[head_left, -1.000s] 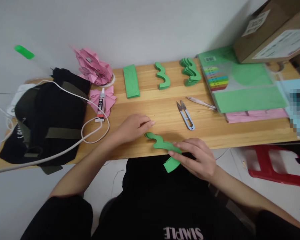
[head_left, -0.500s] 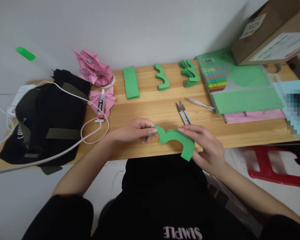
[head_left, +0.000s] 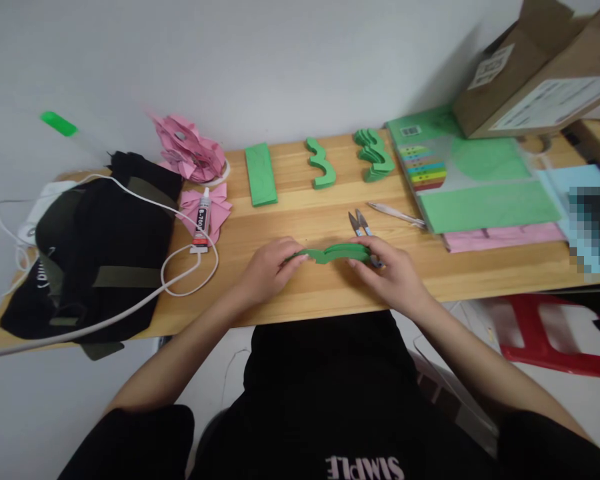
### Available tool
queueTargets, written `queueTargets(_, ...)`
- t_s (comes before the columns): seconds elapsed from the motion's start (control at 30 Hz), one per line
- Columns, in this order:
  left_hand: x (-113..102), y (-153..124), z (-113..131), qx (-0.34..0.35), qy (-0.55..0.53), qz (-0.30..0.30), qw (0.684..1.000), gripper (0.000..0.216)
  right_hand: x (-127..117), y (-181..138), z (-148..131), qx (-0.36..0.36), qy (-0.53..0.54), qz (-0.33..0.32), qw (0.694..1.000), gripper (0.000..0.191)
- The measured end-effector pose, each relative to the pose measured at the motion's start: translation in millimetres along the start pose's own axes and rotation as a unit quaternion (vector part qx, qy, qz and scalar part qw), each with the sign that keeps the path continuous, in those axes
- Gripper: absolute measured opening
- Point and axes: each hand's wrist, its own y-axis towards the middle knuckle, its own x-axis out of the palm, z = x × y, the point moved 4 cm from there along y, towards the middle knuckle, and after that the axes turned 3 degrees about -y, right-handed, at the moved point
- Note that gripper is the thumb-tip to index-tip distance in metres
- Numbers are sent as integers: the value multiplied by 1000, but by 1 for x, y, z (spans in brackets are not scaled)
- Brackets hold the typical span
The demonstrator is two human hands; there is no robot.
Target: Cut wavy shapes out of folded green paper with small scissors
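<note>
A wavy green paper cutout (head_left: 336, 253) is held edge-on just above the wooden table (head_left: 310, 293), stretched between both hands. My left hand (head_left: 269, 269) pinches its left tip, fingers closed. My right hand (head_left: 393, 273) grips its right end, fingers curled round it. Small thread snips (head_left: 357, 223) lie right behind my right hand, and a thin pen-like tool (head_left: 396, 213) lies a little further back.
At the back lie a green paper strip (head_left: 261, 175), a single wavy green cutout (head_left: 321, 163) and a stack of them (head_left: 375, 155). Pink folded paper (head_left: 190, 147) and a glue tube (head_left: 200, 220) sit left, beside a black bag (head_left: 95, 247) with white cable. Coloured paper sheets (head_left: 480, 193) and cardboard boxes (head_left: 540, 73) are right.
The green cutout has gone from lying over the table edge to being lifted and turned edge-on between both hands. My right hand moved up and left, my left hand took hold of the tip.
</note>
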Motion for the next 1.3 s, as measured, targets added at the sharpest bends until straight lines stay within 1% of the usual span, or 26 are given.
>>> queueTargets(0.1, 3, -2, -6, 80, 67, 16, 994, 18, 4, 3, 6, -17, -28, -16, 999, 16)
queueTargets(0.17, 5, -4, -10, 98, 87, 7, 991, 17, 6, 4, 7, -31, -43, -35, 998, 13)
queueTargets(0.37, 9, -6, -6, 97, 135, -36, 985, 17, 9, 4, -2, -74, -69, -79, 992, 13)
queueTargets(0.47, 12, -5, -3, 91, 171, -50, 980, 18, 12, 6, -5, -93, -77, -97, 988, 17)
queueTargets(0.63, 17, -5, -4, 86, 227, -33, 970, 19, 16, 7, -5, -105, -87, -107, 985, 22)
queueTargets(0.73, 21, -7, -6, 82, 227, -27, 970, 22, 18, 6, -5, -102, -86, -115, 984, 20)
queueTargets(0.83, 22, -8, -6, 67, 212, -38, 974, 25, 19, 6, -4, -90, -77, -122, 985, 17)
queueTargets(0.9, 20, -7, -5, 52, 187, -50, 980, 26, 18, 7, -5, -80, -67, -126, 987, 17)
queueTargets(0.97, 14, -2, -3, 26, 136, -69, 988, 26, 14, 12, -7, -70, -54, -132, 987, 17)
queueTargets(1.03, 6, 5, -2, -12, 49, -108, 993, 26, 8, 21, -8, -32, -15, -161, 986, 14)
queueTargets(1.07, 3, 9, -2, -40, -10, -137, 990, 27, 6, 27, -8, 1, 21, -188, 982, 13)
queueTargets(1.1, 0, 13, -2, -76, -80, -168, 979, 28, 3, 34, -7, 40, 66, -221, 972, 13)
queueTargets(1.17, -5, 21, -5, -157, -224, -205, 940, 27, -2, 48, -6, 114, 147, -284, 941, 17)
queueTargets(1.23, -10, 27, -8, -213, -327, -206, 897, 25, -6, 61, -4, 176, 200, -314, 911, 22)
queueTargets(1.3, -12, 32, -12, -239, -382, -190, 872, 22, -10, 73, 0, 207, 235, -314, 896, 26)
